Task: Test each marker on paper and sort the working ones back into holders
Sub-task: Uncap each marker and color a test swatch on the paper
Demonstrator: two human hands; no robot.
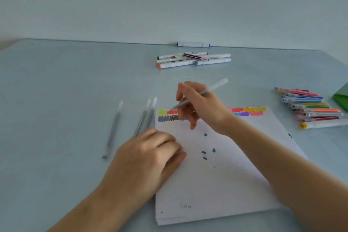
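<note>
The grey marker [197,96] is pinched in a writing grip by the right hand [199,107], tip down near the swatch rows at the paper's 12 o'clock edge, likely to add a test stroke beside those already there. The left hand [150,158] presses with loosely bent fingers on the paper's [216,184] 9 o'clock edge, holding nothing, probably to keep the sheets from sliding. Three more grey pens [131,126] lie just off that edge, well apart from the coloured slim markers [308,107] heaped at 3 o'clock and the white-barrelled markers [194,59] at 12 o'clock; the groups look like sorting piles, though which is tested I cannot tell. One blue-capped marker [193,44] rests against the far wall. A green object [340,98] shows at the right border. The tabletop [66,90] is smooth pale blue under a plain pale wall.
</note>
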